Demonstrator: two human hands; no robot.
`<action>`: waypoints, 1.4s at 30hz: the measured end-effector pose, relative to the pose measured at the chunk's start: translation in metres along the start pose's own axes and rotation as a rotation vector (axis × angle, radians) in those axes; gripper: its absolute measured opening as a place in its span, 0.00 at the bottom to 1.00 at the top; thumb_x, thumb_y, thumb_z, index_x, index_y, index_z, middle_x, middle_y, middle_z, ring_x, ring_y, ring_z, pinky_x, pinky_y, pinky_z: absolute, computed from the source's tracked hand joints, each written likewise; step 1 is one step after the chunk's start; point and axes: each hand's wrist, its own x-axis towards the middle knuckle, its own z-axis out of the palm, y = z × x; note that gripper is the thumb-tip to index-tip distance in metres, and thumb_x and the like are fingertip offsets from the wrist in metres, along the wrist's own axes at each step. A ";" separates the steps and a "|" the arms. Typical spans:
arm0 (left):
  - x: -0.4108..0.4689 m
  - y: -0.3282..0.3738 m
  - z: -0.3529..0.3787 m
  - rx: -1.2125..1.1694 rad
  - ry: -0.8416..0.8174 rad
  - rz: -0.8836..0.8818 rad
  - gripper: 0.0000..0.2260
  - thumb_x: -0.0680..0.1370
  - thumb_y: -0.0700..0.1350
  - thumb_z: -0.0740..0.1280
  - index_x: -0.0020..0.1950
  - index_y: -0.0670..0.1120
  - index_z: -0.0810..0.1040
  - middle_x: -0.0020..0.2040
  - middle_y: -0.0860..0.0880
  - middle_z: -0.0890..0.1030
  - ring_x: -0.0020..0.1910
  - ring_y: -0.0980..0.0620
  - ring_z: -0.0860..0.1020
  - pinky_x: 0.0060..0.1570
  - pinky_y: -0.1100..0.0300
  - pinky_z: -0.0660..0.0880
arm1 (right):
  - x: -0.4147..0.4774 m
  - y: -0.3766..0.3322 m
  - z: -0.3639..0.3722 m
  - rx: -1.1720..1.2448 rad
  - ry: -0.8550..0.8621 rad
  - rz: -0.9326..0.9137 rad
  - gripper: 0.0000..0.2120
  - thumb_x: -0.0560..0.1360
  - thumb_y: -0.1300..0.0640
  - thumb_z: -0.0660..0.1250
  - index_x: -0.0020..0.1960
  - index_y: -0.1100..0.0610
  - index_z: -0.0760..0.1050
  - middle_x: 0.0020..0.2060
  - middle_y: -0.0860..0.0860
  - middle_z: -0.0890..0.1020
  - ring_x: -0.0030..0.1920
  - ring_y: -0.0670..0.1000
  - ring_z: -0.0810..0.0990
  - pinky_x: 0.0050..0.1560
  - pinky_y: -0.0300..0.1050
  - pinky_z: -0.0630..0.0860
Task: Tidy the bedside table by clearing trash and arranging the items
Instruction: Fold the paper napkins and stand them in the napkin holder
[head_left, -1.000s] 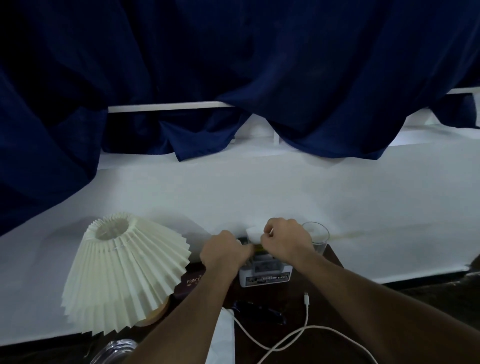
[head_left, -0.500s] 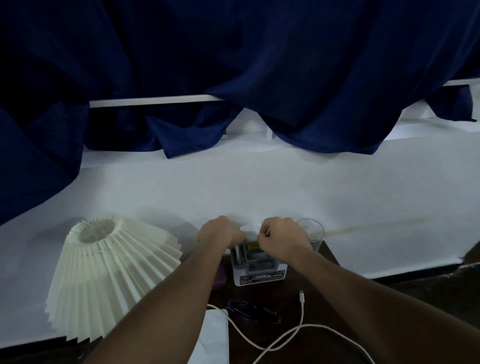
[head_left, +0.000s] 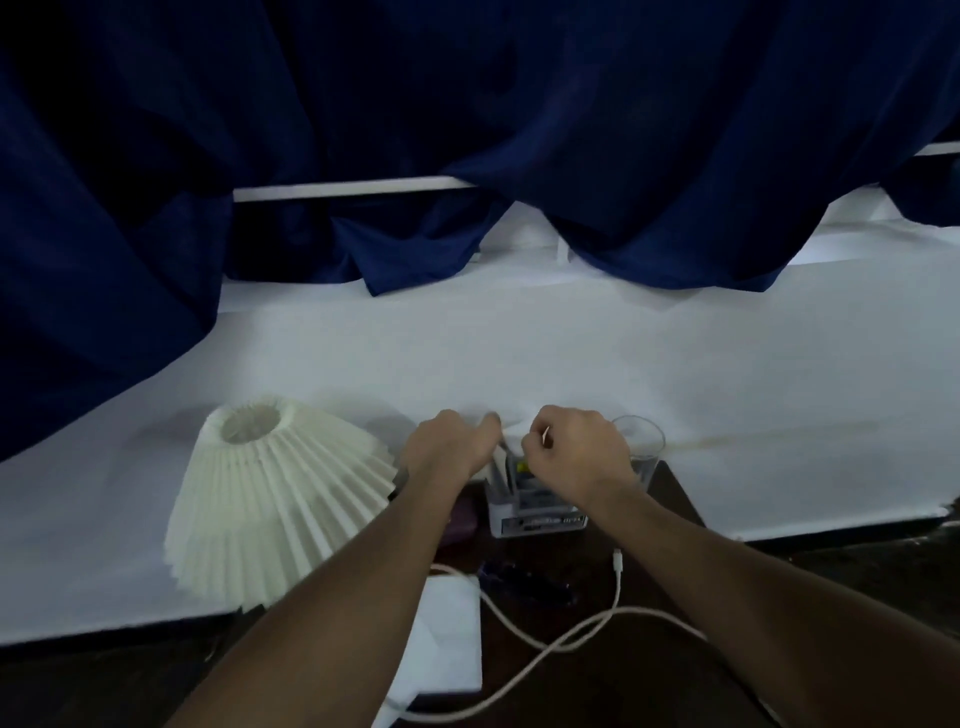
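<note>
1. Low centre of frame: both forearms reach up from the bottom edge to the far side of a dark bedside table (head_left: 597, 686).
2. Left hand (head_left: 449, 447): fingers curled, pinching the left edge of a white tissue (head_left: 511, 435).
3. Right hand (head_left: 576, 449): fingers curled, thumb and forefinger nipped on the right edge of the same tissue. The hands sit close together, the tissue held between them.
4. The tissue is held just above a small white organizer box (head_left: 537, 517) at the back of the table. The box has compartments and a printed label on its near face; the print is too blurred to read, and the contents are unclear.
5. Right of the box, partly behind the right wrist: a clear drinking glass (head_left: 644, 452), upright.
6. Left of centre: a cream pleated lampshade (head_left: 275, 493), overlapping the table's left side. Its base is hidden.
7. Between shade and box, under the left forearm: a small purple thing (head_left: 462, 519), kind unclear.
8. Near side of the table: a white charging cable (head_left: 571, 639) looping across the wood, its plug end just before the box.
9. A flat white sheet (head_left: 449, 634) lies under the cable, lower centre.
10. A dark, blurred object (head_left: 524, 577) lies between sheet and box.
11. Behind the table: a white covered surface (head_left: 571, 353). Across the upper frame: dark blue curtain (head_left: 467, 104).
</note>
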 end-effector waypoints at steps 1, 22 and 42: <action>-0.004 -0.001 -0.002 -0.020 0.035 0.002 0.26 0.79 0.63 0.57 0.59 0.42 0.78 0.57 0.41 0.82 0.55 0.40 0.79 0.46 0.55 0.69 | -0.006 -0.004 -0.001 -0.009 0.012 -0.025 0.10 0.75 0.48 0.62 0.45 0.51 0.80 0.39 0.49 0.84 0.42 0.55 0.81 0.39 0.46 0.78; -0.115 -0.127 -0.002 -0.058 -0.303 -0.168 0.11 0.76 0.45 0.60 0.48 0.40 0.78 0.37 0.43 0.82 0.33 0.46 0.79 0.37 0.59 0.73 | -0.135 -0.083 0.098 -0.206 -0.575 -0.017 0.25 0.76 0.39 0.65 0.64 0.55 0.76 0.62 0.54 0.77 0.61 0.57 0.78 0.56 0.49 0.74; -0.115 -0.170 0.019 -0.191 -0.148 -0.274 0.21 0.80 0.51 0.56 0.63 0.40 0.77 0.61 0.39 0.80 0.59 0.39 0.78 0.54 0.52 0.72 | -0.108 -0.092 0.097 0.172 -0.666 0.266 0.12 0.63 0.51 0.70 0.43 0.56 0.81 0.38 0.51 0.82 0.40 0.52 0.83 0.35 0.40 0.72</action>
